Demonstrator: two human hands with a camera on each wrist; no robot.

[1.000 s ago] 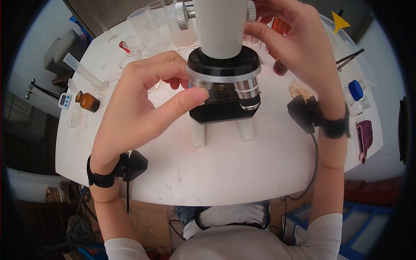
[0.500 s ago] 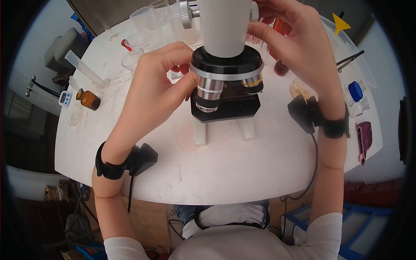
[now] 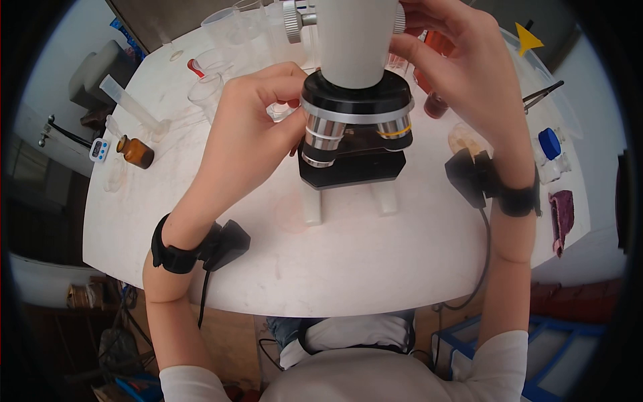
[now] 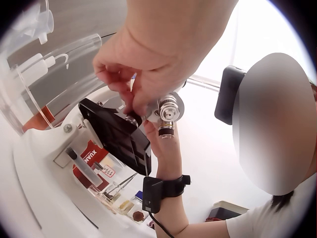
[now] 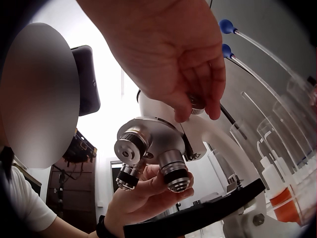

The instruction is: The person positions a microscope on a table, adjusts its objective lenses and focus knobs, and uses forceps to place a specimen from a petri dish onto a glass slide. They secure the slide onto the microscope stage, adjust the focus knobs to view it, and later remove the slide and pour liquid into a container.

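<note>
The white microscope (image 3: 355,47) stands upright at the table's middle, its black nosepiece (image 3: 358,97) above the black stage (image 3: 355,167). From the left, my left hand (image 3: 254,127) pinches at an objective on the nosepiece's far side; in the left wrist view its fingertips close on a metal barrel just above the stage (image 4: 114,134). A silver objective (image 3: 323,141) and a yellow-ringed one (image 3: 395,128) face the front. In the right wrist view my right hand (image 5: 173,59) pinches the focus knob (image 5: 197,103) between thumb and fingers.
Glass vessels (image 3: 206,94) and a graduated cylinder (image 3: 134,107) stand behind and left, near a brown bottle (image 3: 136,153). To the right are a reddish dish (image 3: 461,139), a blue-capped bottle (image 3: 549,144), tweezers (image 3: 544,96) and a purple cloth (image 3: 562,218).
The nosepiece has turned, bringing different objectives to the front. My left hand has moved from the front-left objective round toward the far side. My right hand stays at the knob.
</note>
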